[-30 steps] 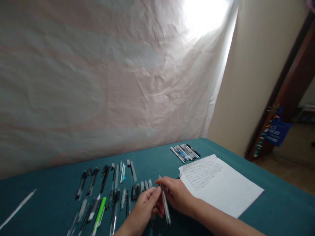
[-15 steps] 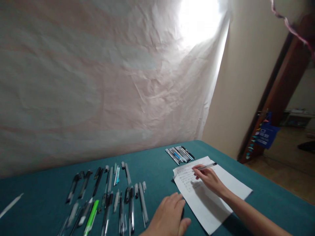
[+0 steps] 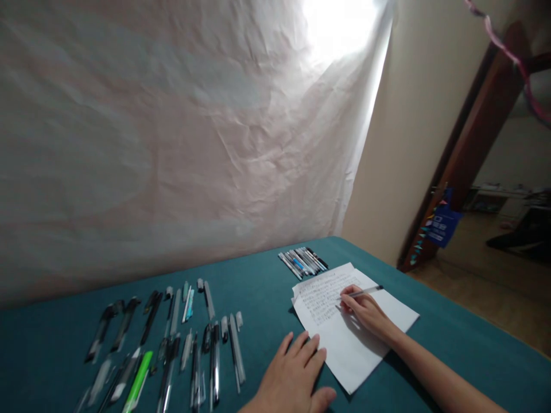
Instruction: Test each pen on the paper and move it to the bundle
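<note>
My right hand (image 3: 364,307) is closed around a slim pen (image 3: 365,291), its dark end pointing up to the right and its tip down on the paper. Beneath it lies a small stack of white sheets (image 3: 348,361) with rows of dark handwriting on the upper left part. My left hand (image 3: 297,367) is spread out flat with fingers apart, holding nothing. Its fingertips are by the left edge of the paper; whether they touch it I cannot tell. Left of that hand, several uncapped pens and loose caps are laid out, among them a bright green pen (image 3: 138,381).
A green cloth (image 3: 258,310) covers the table. Near its back edge a tight row of pens (image 3: 302,261) lies beyond the paper. A pale wrinkled sheet (image 3: 181,143) hangs behind. On the right a blue bag (image 3: 445,226) hangs by a brown door frame.
My left hand has spread its fingers and turned flatter. My right hand, still with the pen, has moved a little down the page. The whole view has shifted slightly to the right.
</note>
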A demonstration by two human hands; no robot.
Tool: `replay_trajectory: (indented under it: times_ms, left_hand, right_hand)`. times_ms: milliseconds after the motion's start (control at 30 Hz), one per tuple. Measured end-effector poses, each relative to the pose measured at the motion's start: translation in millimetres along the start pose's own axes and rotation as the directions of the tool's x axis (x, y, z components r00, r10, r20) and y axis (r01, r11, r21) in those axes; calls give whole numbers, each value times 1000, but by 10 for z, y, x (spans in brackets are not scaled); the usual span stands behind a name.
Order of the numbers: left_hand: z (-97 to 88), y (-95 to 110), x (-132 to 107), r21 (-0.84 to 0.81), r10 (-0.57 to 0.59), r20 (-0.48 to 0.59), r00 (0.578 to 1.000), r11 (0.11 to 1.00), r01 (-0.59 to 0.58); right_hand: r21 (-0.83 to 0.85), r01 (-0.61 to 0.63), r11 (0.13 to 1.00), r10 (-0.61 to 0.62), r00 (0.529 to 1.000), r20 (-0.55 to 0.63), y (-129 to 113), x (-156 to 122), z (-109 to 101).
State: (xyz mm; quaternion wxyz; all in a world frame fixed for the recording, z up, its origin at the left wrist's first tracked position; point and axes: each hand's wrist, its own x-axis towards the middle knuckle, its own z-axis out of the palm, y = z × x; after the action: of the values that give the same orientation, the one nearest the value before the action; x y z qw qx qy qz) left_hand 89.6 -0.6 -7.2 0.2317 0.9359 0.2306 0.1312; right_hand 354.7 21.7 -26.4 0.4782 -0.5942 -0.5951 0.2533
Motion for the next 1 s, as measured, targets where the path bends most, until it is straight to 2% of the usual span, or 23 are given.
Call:
replay_trajectory:
  times_ms: [300,567,733,1000]
  left_hand:
    - [20,-37,-12,-68,11,-33,999,998,-14]
    - [-13,2,-17,-135,8,-65,998,991,-17]
    - [-23,12,-24,-110,-1,-36,999,994,-3]
    - [-18,-3,-26,-92,11,-49,999,996,-16]
  right_hand:
    - [-165,21,986,-32,998,-61,123,-24,-60]
    - [-217,71,974,-85,995,-55,89,-17,-71]
    - [-238,85,967,-99,994,-49,105,-5,-66]
    - [-248,97,964,-111,993,-42,106,-11,-69]
